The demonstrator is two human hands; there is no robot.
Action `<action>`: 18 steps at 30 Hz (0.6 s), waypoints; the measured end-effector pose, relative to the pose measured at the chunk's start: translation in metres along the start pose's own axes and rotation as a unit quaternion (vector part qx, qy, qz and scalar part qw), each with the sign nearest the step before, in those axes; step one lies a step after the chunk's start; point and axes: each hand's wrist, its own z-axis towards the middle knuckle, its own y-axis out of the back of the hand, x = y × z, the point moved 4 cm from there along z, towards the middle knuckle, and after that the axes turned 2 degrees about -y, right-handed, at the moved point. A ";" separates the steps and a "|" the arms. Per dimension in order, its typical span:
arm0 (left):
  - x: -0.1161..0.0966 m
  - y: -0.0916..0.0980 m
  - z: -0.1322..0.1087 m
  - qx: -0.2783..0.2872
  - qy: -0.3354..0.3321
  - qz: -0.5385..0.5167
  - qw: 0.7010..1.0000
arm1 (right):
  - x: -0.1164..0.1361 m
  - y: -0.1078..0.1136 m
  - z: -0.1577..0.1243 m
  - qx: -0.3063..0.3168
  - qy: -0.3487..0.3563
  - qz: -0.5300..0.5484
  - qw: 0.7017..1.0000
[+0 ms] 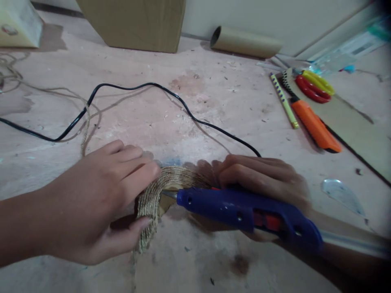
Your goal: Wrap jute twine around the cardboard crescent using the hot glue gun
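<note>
My left hand (100, 199) grips the left side of a curved piece wrapped in rows of jute twine (174, 175), thumb at its inner edge and fingers over the top. Bare brown cardboard (167, 201) shows inside the curve. In my right hand (265, 179) is a blue hot glue gun (226, 207) with a clear glue stick (351, 240) sticking out of its back. Its metal nozzle points left and meets the inner edge of the twine, as far as I can see. Loose twine (87, 122) runs from behind my left hand to the far left.
A black cord (152, 84) crosses the table. Farther back stand a cardboard box (137, 24) and a cardboard tube (247, 42). To the right lie an orange cutter (316, 125), a patterned pencil (284, 101), red-and-yellow-handled scissors (314, 87) and a clear plastic piece (343, 195).
</note>
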 end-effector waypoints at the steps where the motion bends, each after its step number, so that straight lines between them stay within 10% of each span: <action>1: 0.000 0.000 0.000 -0.005 0.000 -0.004 1.000 | 0.000 0.000 0.000 0.008 -0.006 0.000 1.000; 18: -0.001 0.003 -0.007 -0.029 -0.035 0.025 0.999 | -0.023 0.023 0.014 -0.039 -0.002 -0.044 0.998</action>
